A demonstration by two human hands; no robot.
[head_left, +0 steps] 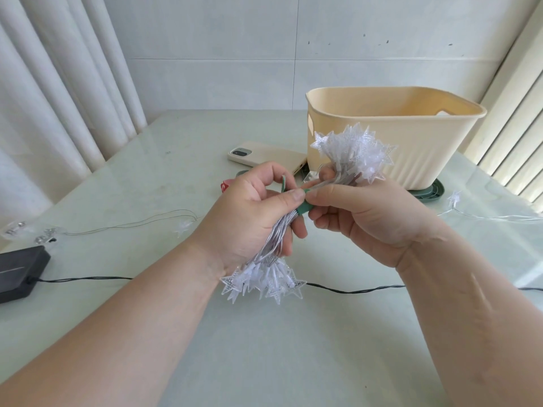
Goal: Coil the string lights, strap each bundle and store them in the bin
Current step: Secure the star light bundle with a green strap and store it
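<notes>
A coiled bundle of star string lights (351,151) is held above the table, with clear stars fanned out at both ends. My left hand (249,212) grips the bundle's white wires near the lower end. A green strap (304,208) is wrapped round the middle of the bundle. My right hand (361,215) pinches that strap, thumb on top, while its fingers curl round the wires. The cream plastic bin (411,154) stands behind the hands at the right, open at the top.
A cream phone (264,157) lies left of the bin. A black battery box (20,271) sits at the left edge with a dark wire (352,290) running across the table. Loose clear wires and stars (182,226) lie on both sides. A green disc (435,190) sits under the bin.
</notes>
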